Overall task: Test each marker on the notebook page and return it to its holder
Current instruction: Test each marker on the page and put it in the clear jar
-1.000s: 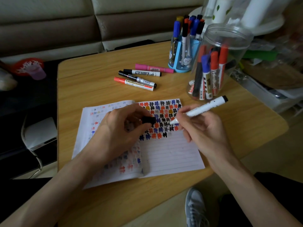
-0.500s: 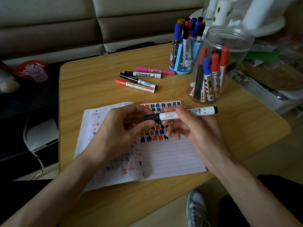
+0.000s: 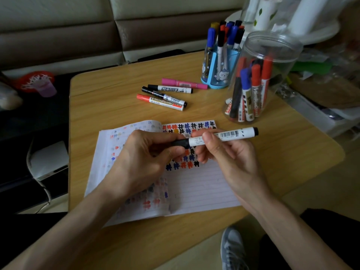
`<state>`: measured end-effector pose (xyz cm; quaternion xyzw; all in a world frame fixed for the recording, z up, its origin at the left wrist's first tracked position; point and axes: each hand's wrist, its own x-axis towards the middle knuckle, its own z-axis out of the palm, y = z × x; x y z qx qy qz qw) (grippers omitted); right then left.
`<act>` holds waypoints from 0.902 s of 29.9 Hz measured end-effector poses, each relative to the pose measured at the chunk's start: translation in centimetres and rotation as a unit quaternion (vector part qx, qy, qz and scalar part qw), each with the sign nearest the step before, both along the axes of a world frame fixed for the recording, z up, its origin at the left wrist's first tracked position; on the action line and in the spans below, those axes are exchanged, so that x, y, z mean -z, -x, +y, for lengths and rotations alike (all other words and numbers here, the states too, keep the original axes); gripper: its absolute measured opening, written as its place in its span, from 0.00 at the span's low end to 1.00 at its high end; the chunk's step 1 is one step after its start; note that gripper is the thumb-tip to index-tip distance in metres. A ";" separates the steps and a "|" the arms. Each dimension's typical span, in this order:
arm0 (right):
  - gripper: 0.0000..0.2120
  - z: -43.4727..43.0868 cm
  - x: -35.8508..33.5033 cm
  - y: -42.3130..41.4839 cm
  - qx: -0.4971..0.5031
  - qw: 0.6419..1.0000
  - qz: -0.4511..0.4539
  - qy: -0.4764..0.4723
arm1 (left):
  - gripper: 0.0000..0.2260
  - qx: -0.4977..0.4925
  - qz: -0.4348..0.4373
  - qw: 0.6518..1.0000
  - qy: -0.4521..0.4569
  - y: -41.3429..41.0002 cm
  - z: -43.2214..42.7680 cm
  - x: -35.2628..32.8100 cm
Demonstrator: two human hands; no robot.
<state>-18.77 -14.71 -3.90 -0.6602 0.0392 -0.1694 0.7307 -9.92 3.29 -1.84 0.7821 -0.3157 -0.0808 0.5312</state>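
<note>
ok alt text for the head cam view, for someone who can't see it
Two bare hands hold a white marker level over an open notebook of coloured test marks; the left hand grips its black cap, the right hand the barrel. Four markers lie loose beyond, near two holders.

A single head-worn camera is looking forward and steeply down at the table (image 3: 109,117) from the seated person's side. It is sitting close above the near edge, so both forearms are entering from the bottom corners. The far edge is lying near the frame's top third, with a sofa (image 3: 78,32) showing beyond the table. The wide lens is bending the table's edges.
</note>
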 end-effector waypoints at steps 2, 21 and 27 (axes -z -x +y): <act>0.13 -0.5 -0.2 0.1 0.005 1.000 0.006 0.006 | 0.11 0.021 0.010 1.000 -0.010 0.1 -0.4 -0.2; 0.08 -14.4 -4.9 16.0 0.369 0.909 0.049 0.189 | 0.23 0.200 -0.020 0.978 -0.049 7.9 -15.4 -1.0; 0.06 -17.9 -2.7 25.0 0.471 0.853 0.135 0.181 | 0.14 0.246 -0.016 0.969 -0.030 12.5 -20.8 -0.9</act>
